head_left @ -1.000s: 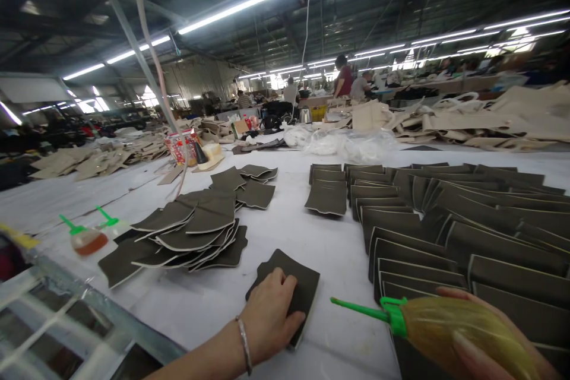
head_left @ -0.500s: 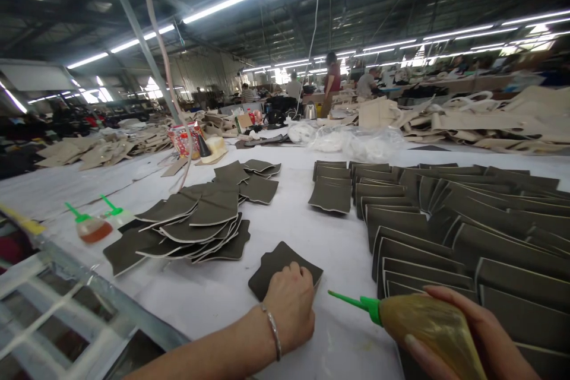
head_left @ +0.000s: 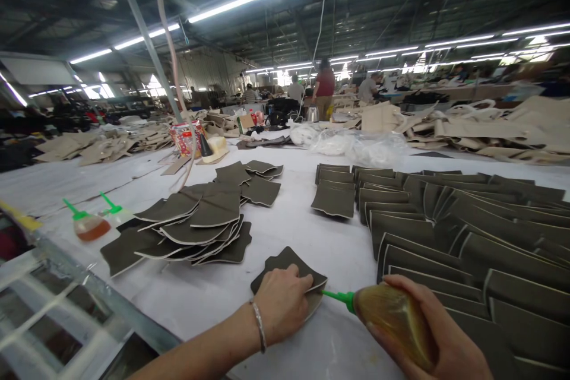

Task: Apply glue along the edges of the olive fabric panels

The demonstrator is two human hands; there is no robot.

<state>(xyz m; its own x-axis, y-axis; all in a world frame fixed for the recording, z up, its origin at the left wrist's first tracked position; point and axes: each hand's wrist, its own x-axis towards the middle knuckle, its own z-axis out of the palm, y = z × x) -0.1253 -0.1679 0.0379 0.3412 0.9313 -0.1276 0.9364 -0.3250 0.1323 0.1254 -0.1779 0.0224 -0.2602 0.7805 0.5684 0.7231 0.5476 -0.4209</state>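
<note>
My left hand [head_left: 279, 304] presses and lifts the near edge of a dark grey cut piece [head_left: 285, 265] lying on the white table [head_left: 303, 231]. My right hand [head_left: 427, 338] grips a squeeze bottle [head_left: 392, 320] of amber glue. Its green nozzle [head_left: 335, 296] points left and touches the piece's right edge, just beside my left fingers. A loose heap of similar dark pieces [head_left: 196, 225] lies to the left. Rows of overlapped dark pieces [head_left: 445, 231] cover the table on the right.
Two more green-capped glue bottles [head_left: 89, 222] lie at the left near a metal frame [head_left: 89, 303]. A printed can [head_left: 184, 138], beige cut pieces [head_left: 98, 148] and plastic bags [head_left: 351, 143] sit farther back. Several people work at distant tables. A hose [head_left: 171, 65] hangs down.
My right hand moved the glue bottle left until the nozzle reached the piece's edge. My left hand shifted and lifted that edge slightly.
</note>
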